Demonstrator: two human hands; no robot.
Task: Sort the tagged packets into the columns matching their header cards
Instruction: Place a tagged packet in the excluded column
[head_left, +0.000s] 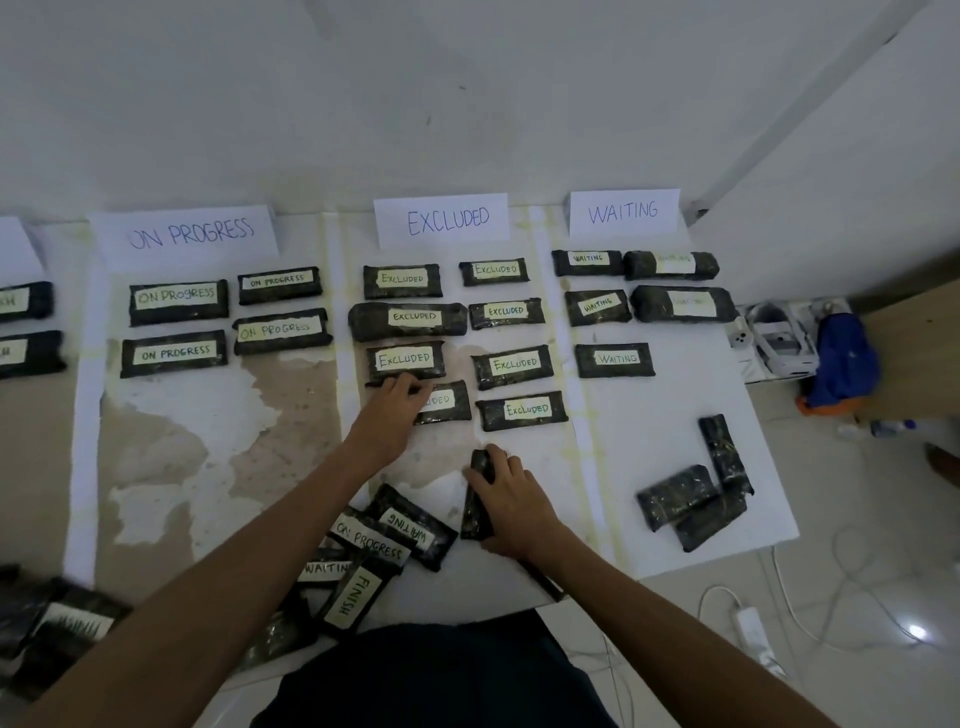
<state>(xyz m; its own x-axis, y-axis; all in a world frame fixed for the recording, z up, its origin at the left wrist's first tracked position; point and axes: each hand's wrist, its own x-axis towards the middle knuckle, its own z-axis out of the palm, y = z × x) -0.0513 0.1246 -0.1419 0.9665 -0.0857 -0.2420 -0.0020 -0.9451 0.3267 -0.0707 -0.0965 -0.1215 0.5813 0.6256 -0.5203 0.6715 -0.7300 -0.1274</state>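
The left hand (400, 395) lies over the left end of a flat black plastic-wrapped packet with a pale EXCLUDED tag (447, 402), fingers curled over its upper edge and holding it against the white paper sheet (675, 415) spread on the floor. That packet sits fourth in the left row beneath the white paper EXCLUDED header card (444, 221), just below another like it; 4 more fill the row to its right.

The right hand (511, 499) grips a second black wrapped packet (478, 493) stood on its edge, fingers wrapped round it, tag hidden, low in the same column.

Nearer the person, a loose heap of tagged packets (384, 540) reads WAITING, ON PROGRESS and FINISH. 5 packets lie under the WAITING header card (623, 212), and 4 under the ON PROGRESS header card (192, 236).
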